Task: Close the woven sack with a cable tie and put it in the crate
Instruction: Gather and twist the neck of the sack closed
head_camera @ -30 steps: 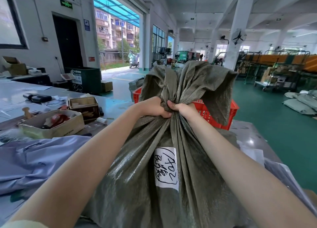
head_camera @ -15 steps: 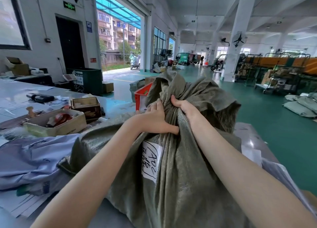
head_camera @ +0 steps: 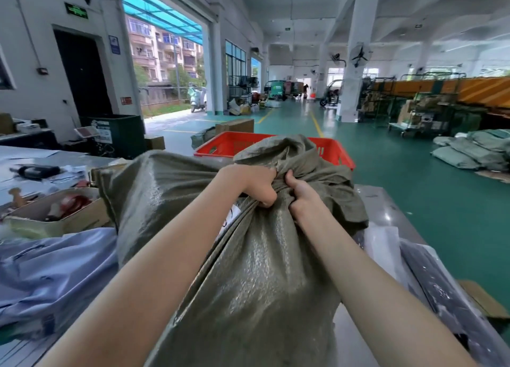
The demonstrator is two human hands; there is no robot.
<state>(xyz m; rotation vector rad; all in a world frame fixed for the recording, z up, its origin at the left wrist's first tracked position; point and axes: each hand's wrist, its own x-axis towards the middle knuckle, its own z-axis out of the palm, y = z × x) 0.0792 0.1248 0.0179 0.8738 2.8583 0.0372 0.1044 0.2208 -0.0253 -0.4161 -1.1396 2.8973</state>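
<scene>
While both hands' fingers clench its bunched neck, the shiny grey-green woven sack (head_camera: 248, 270) bulges before the red lattice crate (head_camera: 220, 146).

Sack (head_camera: 248, 270) on surface (head_camera: 378, 201), centre. Crate (head_camera: 334, 152) behind sack. Cardboard box (head_camera: 66, 217) left of sack. Both hands on sack neck.

I am looking into a warehouse or parcel-sorting hall. A green painted floor (head_camera: 414, 173) with yellow lane lines runs between white pillars (head_camera: 356, 63) carrying wall fans. Wheeled cage carts (head_camera: 430, 110) hold cartons, filled sacks (head_camera: 474, 150) lie heaped on the floor, delivery tricycles (head_camera: 278, 89) stand far back, and a wide loading doorway (head_camera: 168, 71) opens onto a street.
</scene>
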